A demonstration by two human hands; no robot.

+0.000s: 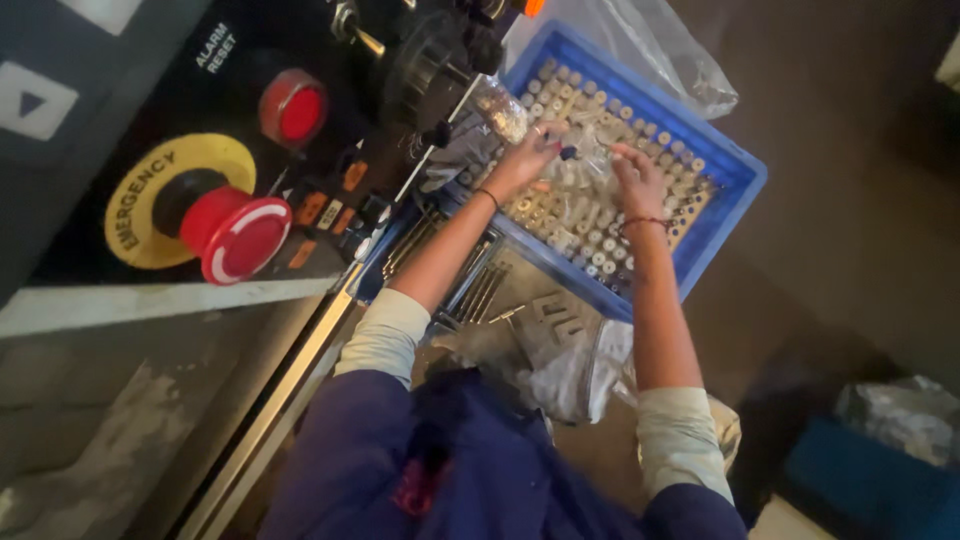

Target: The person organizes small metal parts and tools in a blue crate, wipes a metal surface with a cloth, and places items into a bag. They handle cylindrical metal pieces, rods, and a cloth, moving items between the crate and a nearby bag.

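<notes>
From the head camera, both hands reach into a blue crate (728, 190) filled with rows of small metal cylinders (585, 215); the left hand (528, 152) rests on them with fingers loosely curled; the right hand (636, 180) presses down, fingers bent; whether either pinches a piece I cannot tell; a red emergency button (243, 238) sits well left.

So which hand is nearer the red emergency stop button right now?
Left. The left hand is over the blue crate on the side facing the emergency stop button. The right hand is farther along the crate, away from the panel.
</notes>
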